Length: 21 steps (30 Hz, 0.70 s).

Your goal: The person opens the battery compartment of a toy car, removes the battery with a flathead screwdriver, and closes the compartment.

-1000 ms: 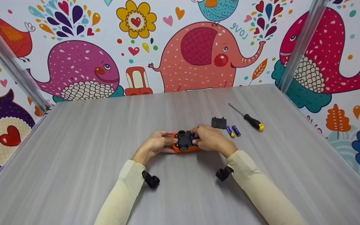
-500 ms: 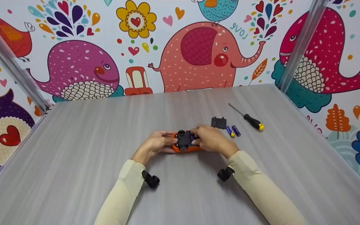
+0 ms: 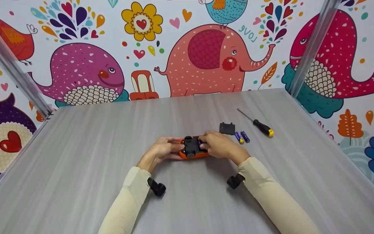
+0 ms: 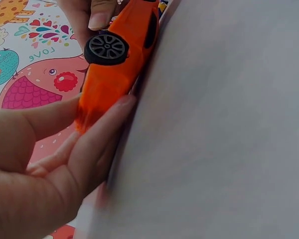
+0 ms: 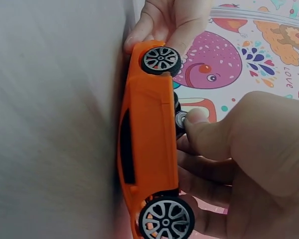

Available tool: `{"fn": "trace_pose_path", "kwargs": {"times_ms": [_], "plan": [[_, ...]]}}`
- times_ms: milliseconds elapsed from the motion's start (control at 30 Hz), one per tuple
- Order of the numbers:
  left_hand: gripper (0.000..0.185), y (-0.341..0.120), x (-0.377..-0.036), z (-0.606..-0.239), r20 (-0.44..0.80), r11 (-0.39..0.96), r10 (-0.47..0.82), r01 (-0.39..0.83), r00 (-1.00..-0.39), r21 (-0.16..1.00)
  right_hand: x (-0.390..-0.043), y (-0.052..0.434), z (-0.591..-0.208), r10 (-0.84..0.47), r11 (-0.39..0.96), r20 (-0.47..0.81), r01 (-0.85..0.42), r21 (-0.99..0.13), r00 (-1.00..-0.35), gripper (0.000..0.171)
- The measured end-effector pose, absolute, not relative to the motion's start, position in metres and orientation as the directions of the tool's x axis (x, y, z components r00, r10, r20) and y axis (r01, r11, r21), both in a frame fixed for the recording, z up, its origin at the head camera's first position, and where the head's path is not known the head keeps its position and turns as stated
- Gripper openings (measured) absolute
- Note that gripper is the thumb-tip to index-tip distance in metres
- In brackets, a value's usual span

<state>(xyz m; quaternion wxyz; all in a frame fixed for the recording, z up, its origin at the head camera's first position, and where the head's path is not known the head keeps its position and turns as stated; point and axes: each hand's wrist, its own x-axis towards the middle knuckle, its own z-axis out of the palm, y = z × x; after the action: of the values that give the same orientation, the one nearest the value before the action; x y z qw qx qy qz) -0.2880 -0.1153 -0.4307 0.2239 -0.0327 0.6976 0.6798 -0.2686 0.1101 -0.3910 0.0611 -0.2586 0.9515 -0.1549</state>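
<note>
an upturned orange plastic toy car (image 3: pixel 192 148) is held roof-down at the centre of the grey wood-grain table (image 3: pixel 76 156). the left hand (image 3: pixel 161 150) is curled round its nose; the right hand (image 3: pixel 218 145) presses a battery into the open bay. two blue batteries (image 3: pixel 242 136), the black cover (image 3: pixel 227 128) and the screwdriver (image 3: pixel 258 125) lie at two o'clock. the car is best kept pinned flat while the battery is seated squarely.

Orange toy car (image 3: pixel 192 150) on a grey wood-grain desk (image 3: pixel 93 146)
Its underside is black, its wheels grey-spoked; nearby lie blue-and-yellow batteries (image 3: pixel 242 137), a black-and-yellow screwdriver (image 3: pixel 261 127) and cream sleeves (image 3: pixel 127 198).
</note>
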Motion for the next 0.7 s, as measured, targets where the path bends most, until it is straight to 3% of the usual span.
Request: {"fn": "trace_pose_path", "kwargs": {"times_ms": [400, 700], "plan": [[0.049, -0.1146, -0.2882, -0.4312, -0.346, 0.073, 0.275, -0.340, -0.897, 0.938, -0.2685, 0.1144, -0.3865, -0.509, 0.797, -0.024, -0.461, -0.391, -0.860, 0.048], [0.050, -0.1158, -0.2881, -0.4336, -0.323, 0.064, 0.309, -0.319, -0.895, 0.946, -0.2734, 0.1131, -0.3915, -0.474, 0.785, 0.018, -0.431, -0.445, -0.880, 0.043]]}}
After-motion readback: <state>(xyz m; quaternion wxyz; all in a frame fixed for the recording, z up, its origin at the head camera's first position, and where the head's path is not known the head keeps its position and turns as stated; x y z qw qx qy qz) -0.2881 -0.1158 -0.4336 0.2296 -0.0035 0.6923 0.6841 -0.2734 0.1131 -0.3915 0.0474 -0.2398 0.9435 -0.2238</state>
